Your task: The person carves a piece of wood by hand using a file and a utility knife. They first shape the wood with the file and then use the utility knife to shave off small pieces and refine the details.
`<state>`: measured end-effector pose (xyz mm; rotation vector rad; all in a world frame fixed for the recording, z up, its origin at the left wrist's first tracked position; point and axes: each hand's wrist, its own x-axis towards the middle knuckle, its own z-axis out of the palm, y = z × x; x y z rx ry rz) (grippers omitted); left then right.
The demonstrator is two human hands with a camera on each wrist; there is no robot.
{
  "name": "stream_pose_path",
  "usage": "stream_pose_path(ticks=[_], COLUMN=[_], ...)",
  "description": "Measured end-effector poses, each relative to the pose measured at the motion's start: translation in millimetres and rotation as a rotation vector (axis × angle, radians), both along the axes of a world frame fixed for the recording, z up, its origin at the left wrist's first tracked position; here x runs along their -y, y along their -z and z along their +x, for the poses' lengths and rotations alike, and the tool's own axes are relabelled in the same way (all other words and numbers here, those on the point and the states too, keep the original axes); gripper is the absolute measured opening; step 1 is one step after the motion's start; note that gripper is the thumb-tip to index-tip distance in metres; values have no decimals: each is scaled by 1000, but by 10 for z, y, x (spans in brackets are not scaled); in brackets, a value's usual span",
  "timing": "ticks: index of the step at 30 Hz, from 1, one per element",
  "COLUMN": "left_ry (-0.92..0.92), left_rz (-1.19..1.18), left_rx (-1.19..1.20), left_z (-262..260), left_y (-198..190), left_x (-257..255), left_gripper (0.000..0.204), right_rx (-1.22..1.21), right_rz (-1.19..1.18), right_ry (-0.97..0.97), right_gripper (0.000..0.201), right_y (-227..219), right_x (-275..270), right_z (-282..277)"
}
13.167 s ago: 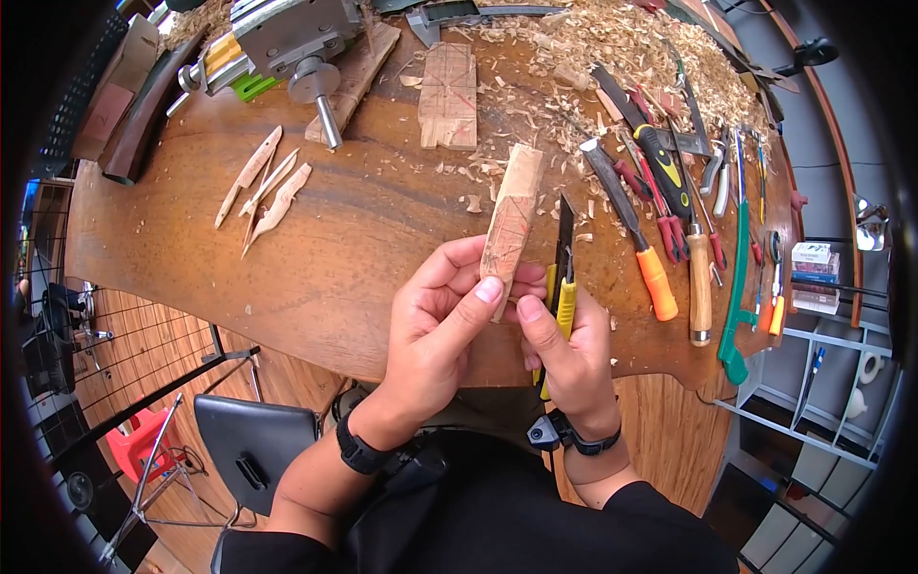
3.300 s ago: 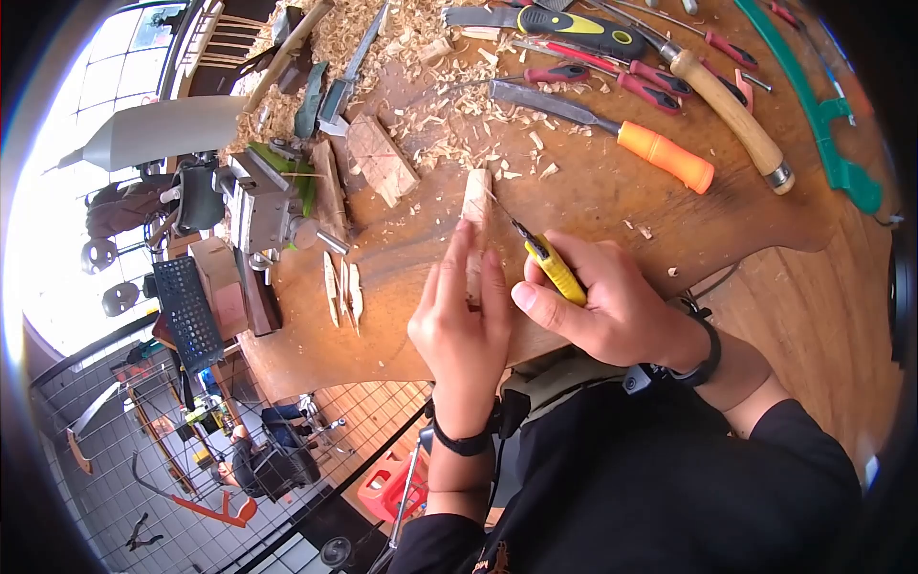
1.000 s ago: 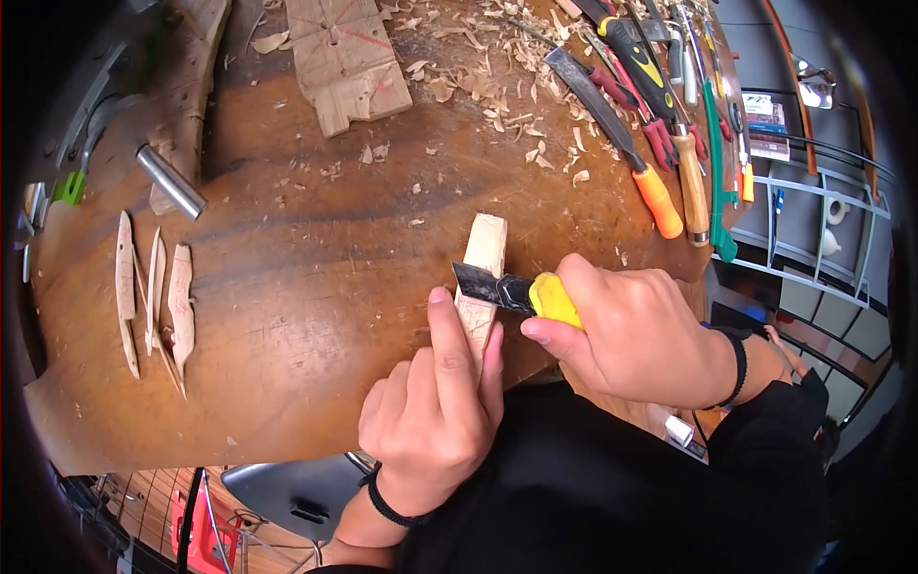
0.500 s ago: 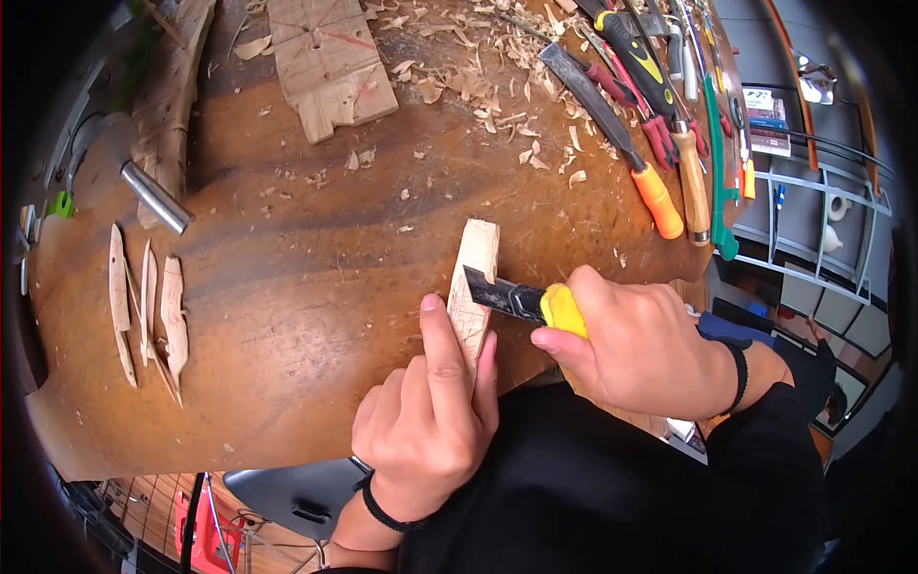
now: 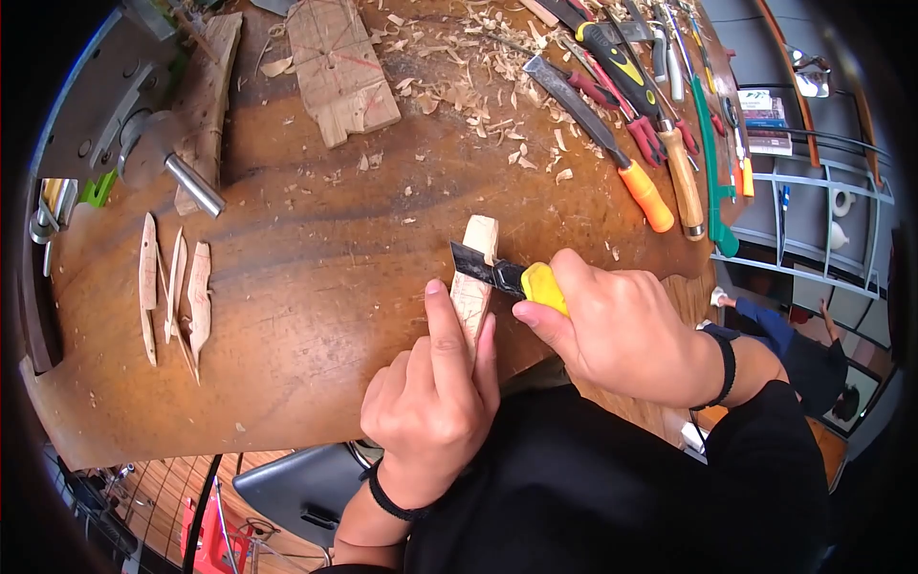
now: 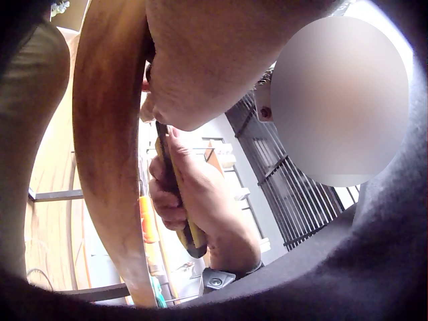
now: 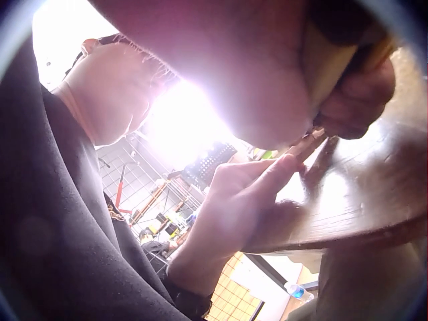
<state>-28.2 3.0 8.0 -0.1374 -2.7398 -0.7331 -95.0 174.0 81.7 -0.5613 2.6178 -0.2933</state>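
A narrow block of wood (image 5: 471, 301) with red and dark pencil lines lies on the table, pointing away from me. My left hand (image 5: 427, 407) holds its near end, index finger along the left side and thumb along the right. My right hand (image 5: 626, 330) grips a yellow utility knife (image 5: 543, 288), its wide dark blade lying across the block beyond my left fingertips. A small nick shows in the block's right edge beside the blade. In the left wrist view the knife's handle (image 6: 194, 235) runs through the right fist. In the right wrist view the left hand (image 7: 234, 200) steadies the block.
Several thin carved wood pieces (image 5: 199, 297) lie at left, near a vise's metal bar (image 5: 194, 185). A marked board (image 5: 339, 72) and wood shavings (image 5: 478, 96) are at the back. An orange-handled chisel (image 5: 643, 196) and other tools line the right side.
Earlier the block was held up in both hands; now it is down on the table with the blade across it. Over the last second the blade shifts slightly right, then back left.
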Motion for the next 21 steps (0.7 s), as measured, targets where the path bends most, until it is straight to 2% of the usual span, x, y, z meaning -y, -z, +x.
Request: stream_pose_path(ticks=[14, 21], left_ry=[81, 74], left_rz=[14, -11], left_rx=[39, 28], left_z=[-5, 0], left_y=[0, -2], left_x=[29, 3], left_gripper=[51, 49], right_rx=[-21, -11], right_rz=[73, 11], right_ry=[-11, 15], right_gripper=[47, 48], right_y=[-64, 7], right_x=[14, 16], right_z=[8, -25])
